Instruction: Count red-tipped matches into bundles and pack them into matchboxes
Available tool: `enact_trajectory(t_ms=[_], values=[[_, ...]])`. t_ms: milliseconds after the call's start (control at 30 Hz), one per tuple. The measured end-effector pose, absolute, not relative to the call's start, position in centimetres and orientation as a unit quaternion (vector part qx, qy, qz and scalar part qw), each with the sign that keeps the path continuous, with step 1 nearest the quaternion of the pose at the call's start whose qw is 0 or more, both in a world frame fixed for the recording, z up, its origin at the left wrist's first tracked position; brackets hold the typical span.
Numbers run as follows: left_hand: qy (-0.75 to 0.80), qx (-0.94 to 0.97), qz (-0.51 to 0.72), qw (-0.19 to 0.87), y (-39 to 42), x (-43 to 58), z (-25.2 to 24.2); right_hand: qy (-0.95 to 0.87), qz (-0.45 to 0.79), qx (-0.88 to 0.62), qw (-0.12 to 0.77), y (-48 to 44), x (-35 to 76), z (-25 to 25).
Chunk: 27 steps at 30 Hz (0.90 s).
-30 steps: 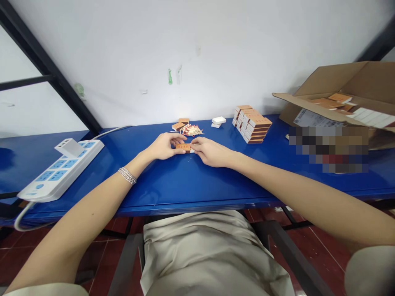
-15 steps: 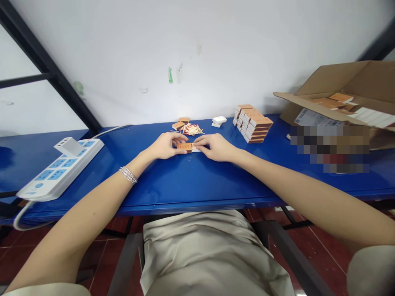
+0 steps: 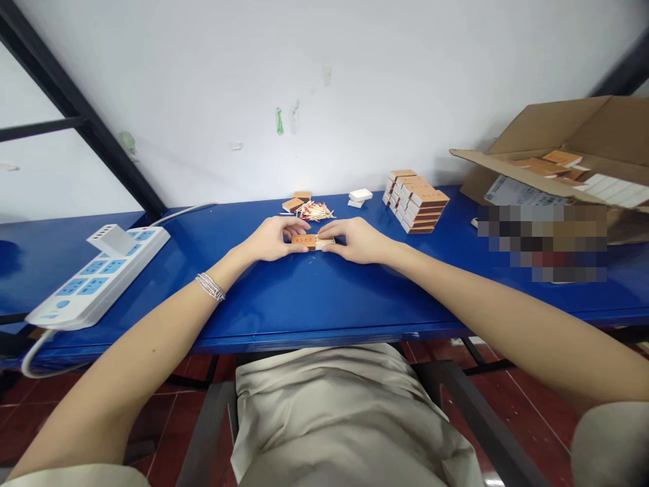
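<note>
A matchbox [image 3: 304, 241] with an orange-brown sleeve lies on the blue table in front of me, its white tray [image 3: 324, 242] partly out to the right with matches in it. My left hand [image 3: 276, 238] grips the sleeve from the left, thumb at the near side and fingers behind. The fingers and thumb of my right hand [image 3: 352, 241] close around the tray's right part. Just behind, a loose heap of red-tipped matches [image 3: 315, 211] lies beside two more matchboxes [image 3: 293, 204].
A block of stacked matchboxes [image 3: 416, 201] stands right of centre, with white trays [image 3: 359, 196] near the wall. An open cardboard box [image 3: 532, 182] holding matchboxes is at the right. A white power strip [image 3: 101, 281] with a cable lies left. Part of the right side is pixelated.
The fingers of my right hand have shifted slightly outward to the edges of the tray, and more of the matches inside show. My left hand has stayed on the sleeve.
</note>
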<state>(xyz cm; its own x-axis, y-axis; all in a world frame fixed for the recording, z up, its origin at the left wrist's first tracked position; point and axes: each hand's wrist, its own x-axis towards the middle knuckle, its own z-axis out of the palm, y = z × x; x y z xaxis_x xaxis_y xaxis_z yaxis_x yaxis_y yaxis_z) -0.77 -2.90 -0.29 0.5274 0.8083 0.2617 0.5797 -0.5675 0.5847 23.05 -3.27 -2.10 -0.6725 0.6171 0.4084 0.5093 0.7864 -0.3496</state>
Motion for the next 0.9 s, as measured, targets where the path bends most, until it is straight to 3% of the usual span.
enact_trajectory(t_ms=[467,700,900], values=[[0.381,0.858,0.258,0.227,-3.0,-0.5,-0.3,-0.877,0.155,-0.331,0.312,-3.3,22.4,-2.6],[0.414,0.848,0.265,0.199,-1.8,-2.2,-0.1,-0.851,0.286,-0.309,0.314,-2.2,23.2,-2.2],[0.419,0.861,0.198,0.210,-2.7,-1.9,0.3,-0.860,0.218,-0.332,0.319,-1.7,23.5,-2.3]])
